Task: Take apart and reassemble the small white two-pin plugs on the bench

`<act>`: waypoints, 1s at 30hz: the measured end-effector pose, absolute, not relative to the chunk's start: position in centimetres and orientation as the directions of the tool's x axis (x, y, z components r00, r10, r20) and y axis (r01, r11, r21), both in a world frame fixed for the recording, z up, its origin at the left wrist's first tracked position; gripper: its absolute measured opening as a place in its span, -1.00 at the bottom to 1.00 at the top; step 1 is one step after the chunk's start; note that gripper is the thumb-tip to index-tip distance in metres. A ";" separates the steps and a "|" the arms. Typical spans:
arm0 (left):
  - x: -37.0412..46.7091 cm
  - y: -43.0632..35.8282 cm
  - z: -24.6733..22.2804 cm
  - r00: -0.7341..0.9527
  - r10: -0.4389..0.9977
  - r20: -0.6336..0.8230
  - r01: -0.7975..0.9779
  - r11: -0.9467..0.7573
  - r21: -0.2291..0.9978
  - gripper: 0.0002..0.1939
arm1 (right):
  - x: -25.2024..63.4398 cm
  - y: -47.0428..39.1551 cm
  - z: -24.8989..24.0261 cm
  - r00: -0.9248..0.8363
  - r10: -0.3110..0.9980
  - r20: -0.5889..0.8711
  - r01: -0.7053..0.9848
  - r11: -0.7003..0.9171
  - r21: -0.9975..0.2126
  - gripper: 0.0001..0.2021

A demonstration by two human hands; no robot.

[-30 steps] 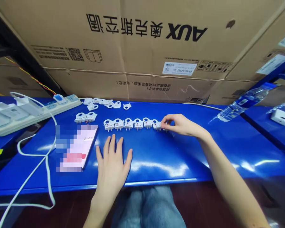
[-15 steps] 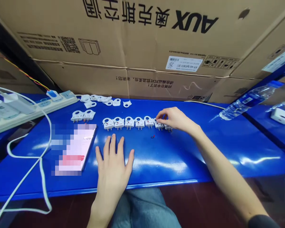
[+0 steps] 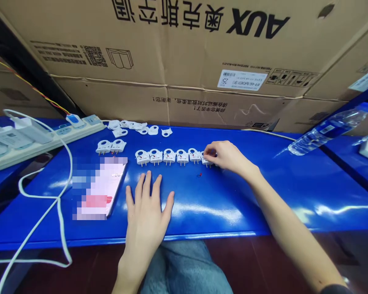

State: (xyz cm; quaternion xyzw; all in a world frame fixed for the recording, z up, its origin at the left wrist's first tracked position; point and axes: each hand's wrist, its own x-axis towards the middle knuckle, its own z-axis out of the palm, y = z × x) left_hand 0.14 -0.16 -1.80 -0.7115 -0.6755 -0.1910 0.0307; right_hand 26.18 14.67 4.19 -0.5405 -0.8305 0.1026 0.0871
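Several white plug pieces (image 3: 169,156) with rings and metal pins stand in a row across the blue table (image 3: 233,196). My right hand (image 3: 222,155) is at the right end of this row, its fingers bent together over the last pieces and partly covering them; what they pinch, if anything, is hidden. Palm down on the table, my left hand (image 3: 149,208) lies in front of the row with its fingers spread, holding nothing. A tiny red and dark part (image 3: 199,174) lies between the hands. Two more plug pieces (image 3: 118,146) sit side by side at the left.
A phone (image 3: 106,192), partly pixelated, lies left of my left hand. White ring parts (image 3: 135,125) are piled near the cardboard box (image 3: 184,53). At the left are a power strip (image 3: 49,141) and a looping white cable (image 3: 59,212). A water bottle (image 3: 328,128) leans at the right.
The view has shifted slightly. My right hand has closed in lower over the right end of the row and covers more of it. My left hand stays flat.
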 end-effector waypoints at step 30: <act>-0.1 -0.3 -1.6 0.043 0.947 0.320 0.974 -0.111 0.198 -0.40 | 22.3 15.7 4.7 -0.397 0.917 0.038 0.860 0.386 -0.333 -0.85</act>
